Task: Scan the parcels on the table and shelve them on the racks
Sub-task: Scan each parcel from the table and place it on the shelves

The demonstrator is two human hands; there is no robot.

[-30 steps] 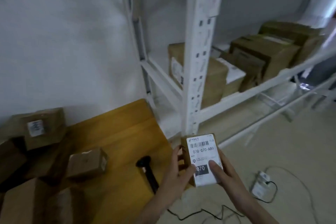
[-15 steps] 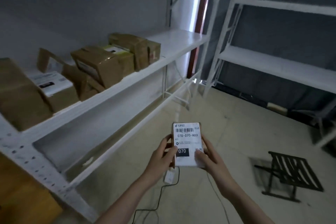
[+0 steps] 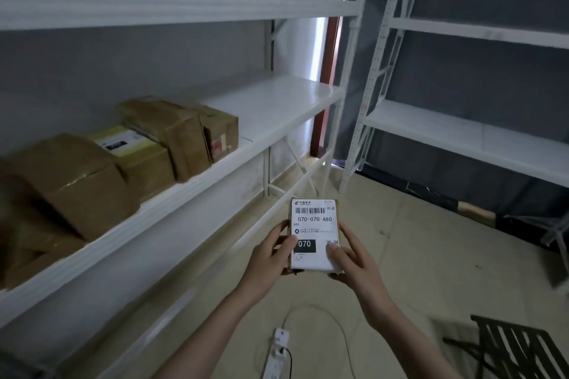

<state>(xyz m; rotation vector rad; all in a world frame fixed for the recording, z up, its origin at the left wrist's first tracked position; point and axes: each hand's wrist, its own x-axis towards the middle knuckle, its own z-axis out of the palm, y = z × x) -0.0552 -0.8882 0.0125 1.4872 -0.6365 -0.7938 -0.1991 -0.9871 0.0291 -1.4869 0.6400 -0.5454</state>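
A small brown parcel (image 3: pixel 314 221) with a white label reading 070-070-A80 is held face up in front of me, above the floor. My left hand (image 3: pixel 271 258) grips its left edge, thumb on the label. My right hand (image 3: pixel 351 258) grips the right edge, thumb on the label's lower corner. To the left runs a white rack (image 3: pixel 286 104); its middle shelf carries several brown parcels (image 3: pixel 172 135) on its left part, and its right part is bare. The table is out of view.
A second white rack (image 3: pixel 468 135) stands at the right against a dark wall. A white power strip (image 3: pixel 277 351) with cables lies on the floor below my hands. A dark slatted folding stand (image 3: pixel 517 348) sits at the bottom right.
My view swung right from the table to the racks and moved closer to the shelf. Both hands keep holding the same parcel, label up.
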